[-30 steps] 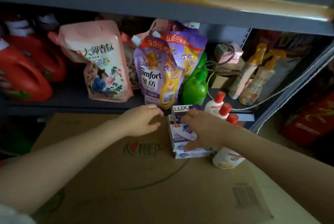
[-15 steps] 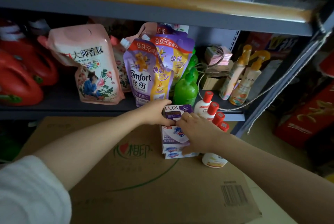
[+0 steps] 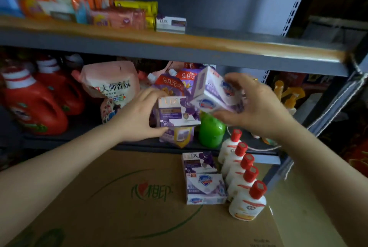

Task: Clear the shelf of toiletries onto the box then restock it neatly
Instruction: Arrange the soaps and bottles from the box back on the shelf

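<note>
My left hand [image 3: 137, 115] grips a purple Lux soap box [image 3: 177, 112] in the air in front of the lower shelf. My right hand [image 3: 256, 107] holds a white and purple Safeguard soap box [image 3: 213, 91], tilted, just right of the Lux box. Below them on the cardboard box [image 3: 123, 207] lie another Lux box [image 3: 199, 162] and another Safeguard box [image 3: 206, 188]. A row of several white bottles with red caps [image 3: 241, 179] stands to their right. On the upper shelf [image 3: 179, 43] one Lux box [image 3: 171, 24] sits beside colourful packets [image 3: 87, 10].
The lower shelf holds red detergent jugs [image 3: 35, 103], a pink refill pouch [image 3: 111, 89], purple softener pouches [image 3: 175, 85], a green bottle [image 3: 212, 131] and orange spray bottles [image 3: 288, 95]. A slanted metal shelf post with a rope [image 3: 334, 99] runs down the right side.
Both hands have lifted a soap box each off the stack on the cardboard box and raised them toward the shelves. The view has tilted up, showing the upper shelf.
</note>
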Demonstrator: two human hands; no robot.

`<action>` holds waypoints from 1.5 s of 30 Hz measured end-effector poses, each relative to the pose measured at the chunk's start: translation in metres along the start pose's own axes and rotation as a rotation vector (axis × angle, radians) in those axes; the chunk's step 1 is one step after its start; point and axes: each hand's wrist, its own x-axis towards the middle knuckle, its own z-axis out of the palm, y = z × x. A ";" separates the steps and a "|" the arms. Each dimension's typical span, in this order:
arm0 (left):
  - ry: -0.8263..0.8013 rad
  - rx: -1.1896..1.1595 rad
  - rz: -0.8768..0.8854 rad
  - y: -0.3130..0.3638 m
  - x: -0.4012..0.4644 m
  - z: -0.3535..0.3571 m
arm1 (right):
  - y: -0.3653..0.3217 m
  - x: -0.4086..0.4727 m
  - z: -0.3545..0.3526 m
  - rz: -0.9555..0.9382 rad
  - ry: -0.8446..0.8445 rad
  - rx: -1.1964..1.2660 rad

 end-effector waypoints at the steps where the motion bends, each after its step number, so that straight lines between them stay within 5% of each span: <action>1: 0.056 -0.006 0.027 0.004 0.003 -0.015 | -0.001 0.008 -0.009 0.001 0.083 0.028; 6: 0.350 -0.036 0.123 0.021 0.035 -0.083 | 0.000 0.048 -0.045 -0.025 0.379 0.047; 10: 0.302 -0.005 0.004 0.022 0.086 -0.115 | 0.005 0.086 -0.061 0.040 0.423 -0.129; 16: 0.135 0.052 -0.152 0.013 0.152 -0.133 | 0.030 0.132 -0.070 0.195 0.260 -0.269; 29: -0.246 0.638 -0.161 -0.031 0.202 -0.128 | 0.050 0.222 -0.047 0.266 -0.128 -0.365; 35: -0.079 0.718 0.043 -0.036 0.210 -0.114 | 0.060 0.264 -0.020 0.238 -0.231 -0.419; 38: -0.155 0.597 0.169 -0.032 0.214 -0.107 | 0.064 0.284 -0.009 0.213 -0.285 -0.485; 41: -0.144 0.627 0.081 -0.035 0.220 -0.105 | 0.066 0.293 0.004 0.131 -0.344 -0.637; 45: -0.085 0.853 0.030 -0.029 0.225 -0.097 | 0.063 0.288 0.004 0.017 -0.218 -0.716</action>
